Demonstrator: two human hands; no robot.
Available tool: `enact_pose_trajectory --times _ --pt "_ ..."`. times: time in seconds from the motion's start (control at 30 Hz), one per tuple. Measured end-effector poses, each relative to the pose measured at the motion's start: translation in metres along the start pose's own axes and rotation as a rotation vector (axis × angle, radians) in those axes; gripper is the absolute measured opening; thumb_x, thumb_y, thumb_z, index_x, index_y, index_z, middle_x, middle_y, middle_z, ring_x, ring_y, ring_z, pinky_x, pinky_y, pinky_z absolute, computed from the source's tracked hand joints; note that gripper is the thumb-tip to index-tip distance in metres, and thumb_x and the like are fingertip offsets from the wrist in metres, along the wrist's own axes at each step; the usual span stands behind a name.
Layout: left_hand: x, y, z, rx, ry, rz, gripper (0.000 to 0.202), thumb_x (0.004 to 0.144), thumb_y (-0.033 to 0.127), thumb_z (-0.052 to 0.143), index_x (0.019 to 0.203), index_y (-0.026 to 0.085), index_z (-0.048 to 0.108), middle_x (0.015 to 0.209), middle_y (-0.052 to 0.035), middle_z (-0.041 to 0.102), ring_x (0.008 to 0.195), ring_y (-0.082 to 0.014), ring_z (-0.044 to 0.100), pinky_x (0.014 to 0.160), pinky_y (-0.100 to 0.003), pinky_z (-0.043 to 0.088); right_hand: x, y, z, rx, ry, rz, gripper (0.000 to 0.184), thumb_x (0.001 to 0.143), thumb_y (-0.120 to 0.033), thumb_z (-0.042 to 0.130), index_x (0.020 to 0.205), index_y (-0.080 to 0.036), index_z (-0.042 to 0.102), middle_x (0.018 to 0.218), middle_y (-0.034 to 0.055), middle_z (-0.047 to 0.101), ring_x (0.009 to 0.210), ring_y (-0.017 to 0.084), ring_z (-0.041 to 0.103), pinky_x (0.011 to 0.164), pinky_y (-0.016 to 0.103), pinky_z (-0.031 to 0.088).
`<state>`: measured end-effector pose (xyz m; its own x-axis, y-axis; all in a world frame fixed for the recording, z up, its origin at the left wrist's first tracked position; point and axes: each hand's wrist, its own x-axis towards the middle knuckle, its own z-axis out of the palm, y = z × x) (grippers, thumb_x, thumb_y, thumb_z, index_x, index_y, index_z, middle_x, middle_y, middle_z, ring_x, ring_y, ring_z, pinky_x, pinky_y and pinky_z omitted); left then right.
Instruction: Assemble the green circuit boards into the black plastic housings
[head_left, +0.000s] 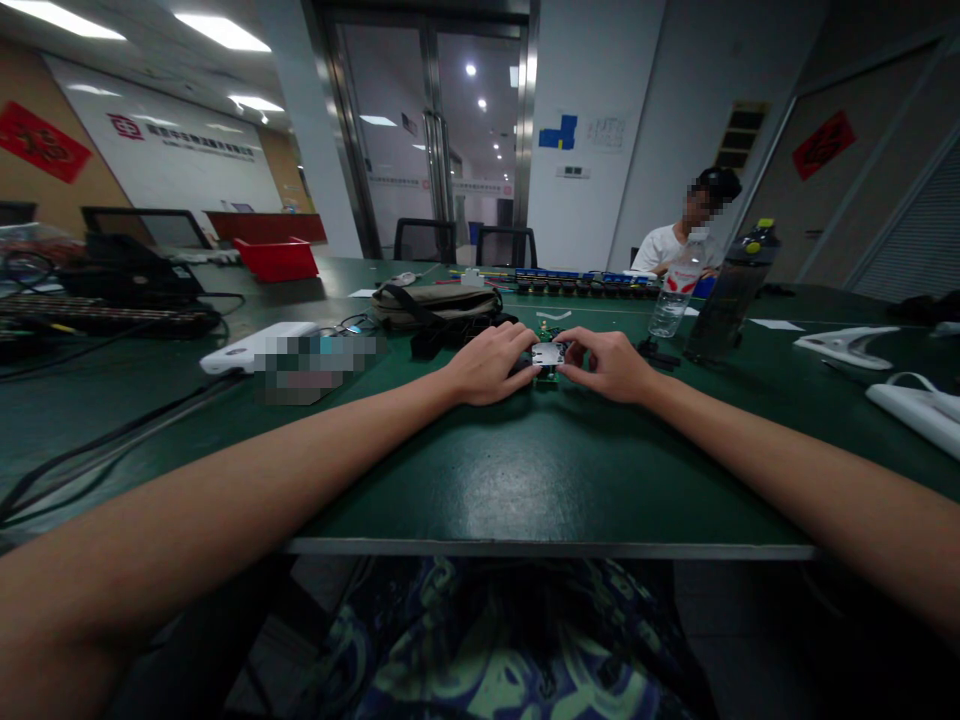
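Observation:
Both my arms reach out over a dark green table point(525, 480). My left hand point(491, 365) and my right hand point(611, 365) meet at a small green circuit board with a pale square part on top point(548, 356). The fingers of both hands are curled and pinch the board from either side, just above the table top. The underside of the board is hidden.
A tan pouch point(435, 303) lies just behind my hands. A clear water bottle point(673, 295) and a dark bottle point(731, 295) stand at the right. White devices point(919, 405) lie far right, cables and a keyboard point(97, 318) far left. A person in white point(675, 245) sits across.

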<state>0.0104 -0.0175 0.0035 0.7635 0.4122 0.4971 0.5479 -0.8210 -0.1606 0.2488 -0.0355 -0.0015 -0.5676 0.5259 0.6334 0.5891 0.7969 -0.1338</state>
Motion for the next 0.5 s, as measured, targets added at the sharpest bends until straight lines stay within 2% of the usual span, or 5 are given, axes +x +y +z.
enact_pose_trajectory --times 0.5 --pt "-0.0003 -0.0001 0.0000 -0.008 -0.014 0.001 0.033 0.096 0.043 0.041 0.109 0.016 0.053 0.104 -0.0115 0.061 0.096 -0.0258 0.054 0.085 -0.039 0.044 -0.0004 0.0005 0.0002 -0.003 -0.013 0.005 0.030 0.086 -0.031 0.062 0.111 -0.015 0.063 0.076 0.0014 0.070 0.057 0.013 0.058 0.061 0.025 0.044"
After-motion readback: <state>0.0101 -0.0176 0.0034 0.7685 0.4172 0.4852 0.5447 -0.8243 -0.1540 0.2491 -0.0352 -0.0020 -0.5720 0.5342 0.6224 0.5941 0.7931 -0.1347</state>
